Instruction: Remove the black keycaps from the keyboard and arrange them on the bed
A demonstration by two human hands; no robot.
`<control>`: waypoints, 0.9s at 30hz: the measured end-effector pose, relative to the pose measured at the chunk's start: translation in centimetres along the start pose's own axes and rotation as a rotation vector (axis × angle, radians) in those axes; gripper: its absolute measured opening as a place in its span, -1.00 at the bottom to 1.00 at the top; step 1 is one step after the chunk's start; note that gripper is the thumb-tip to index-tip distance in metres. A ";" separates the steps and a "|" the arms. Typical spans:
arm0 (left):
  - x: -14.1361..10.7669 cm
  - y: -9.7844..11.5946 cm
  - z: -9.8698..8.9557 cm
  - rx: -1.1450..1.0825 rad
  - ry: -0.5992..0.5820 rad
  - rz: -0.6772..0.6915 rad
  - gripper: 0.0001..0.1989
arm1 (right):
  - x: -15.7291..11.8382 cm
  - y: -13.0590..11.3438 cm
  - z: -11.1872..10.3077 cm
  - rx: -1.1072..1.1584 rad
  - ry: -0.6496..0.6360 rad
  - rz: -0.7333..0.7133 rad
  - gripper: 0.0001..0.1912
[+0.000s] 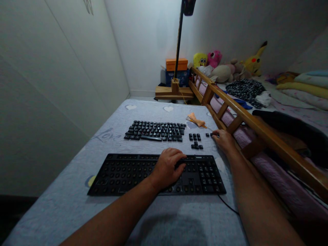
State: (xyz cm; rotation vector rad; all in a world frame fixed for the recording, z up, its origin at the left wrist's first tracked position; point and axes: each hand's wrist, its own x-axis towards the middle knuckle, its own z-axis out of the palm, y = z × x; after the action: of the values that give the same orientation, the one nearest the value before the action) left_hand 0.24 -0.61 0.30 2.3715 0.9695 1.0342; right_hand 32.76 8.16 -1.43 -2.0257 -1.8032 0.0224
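Black plastic makes up the long keyboard (138, 169), which lies flat and face up on the pale blue quilted cover (102, 218), its long axis running from nine to three o'clock. Its back edge points to twelve, its front edge to six, and the cable (228, 205) leaves near the four o'clock corner. Most key mounts are bare; number-pad keys (209, 174) sit in place toward three o'clock. I judge the body light and fairly stiff, perhaps flexing a little along its length, with the exposed mounts its fragile part. The two short ends, at nine and three, look the safest places to take hold.

The left hand (170, 165) rests on the keyboard, fingers loosely spread and thumb apart. Beyond it, toward twelve, the main block of loose keycaps (159, 131) lies in rows, long axis also nine to three. At one o'clock sits a smaller cluster (194, 137). The right hand (222, 139), around two o'clock, has its fingertips at small keycaps; whether it pinches one I cannot tell. Such caps should be feather-light, hard and slippery, best taken by opposite sides.
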 end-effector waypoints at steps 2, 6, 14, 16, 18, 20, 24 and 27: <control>0.0 -0.1 0.1 0.016 -0.014 -0.014 -0.77 | 0.0 0.1 0.2 -0.005 0.003 0.000 -0.78; 0.0 -0.3 0.3 0.066 -0.033 -0.042 -0.71 | -0.1 0.2 0.4 -0.005 -0.002 0.003 -0.78; -0.2 -0.6 0.6 0.163 -0.051 -0.098 -0.64 | 0.0 0.0 0.4 0.010 -0.006 -0.007 -0.76; -0.2 -0.6 0.6 0.178 -0.065 -0.110 -0.64 | 0.0 0.0 0.4 0.010 -0.004 -0.010 -0.76; -0.2 -0.6 0.6 0.189 -0.075 -0.114 -0.64 | 0.0 -0.1 0.4 0.011 -0.001 -0.014 -0.77; -0.2 -0.6 0.6 0.200 -0.089 -0.119 -0.65 | -0.1 -0.1 0.4 0.014 0.004 -0.016 -0.76; -0.2 -0.6 0.6 0.207 -0.123 -0.126 -0.66 | -0.1 -0.2 0.6 0.024 0.008 -0.019 -0.75; -0.2 -0.7 0.6 0.210 -0.137 -0.124 -0.67 | -0.1 -0.2 0.7 0.026 0.006 -0.020 -0.76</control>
State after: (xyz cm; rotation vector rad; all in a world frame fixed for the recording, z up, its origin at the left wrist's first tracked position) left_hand 0.28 -0.31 -0.53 2.4730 1.2079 0.7462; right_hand 32.37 8.28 -2.02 -1.9876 -1.8095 0.0339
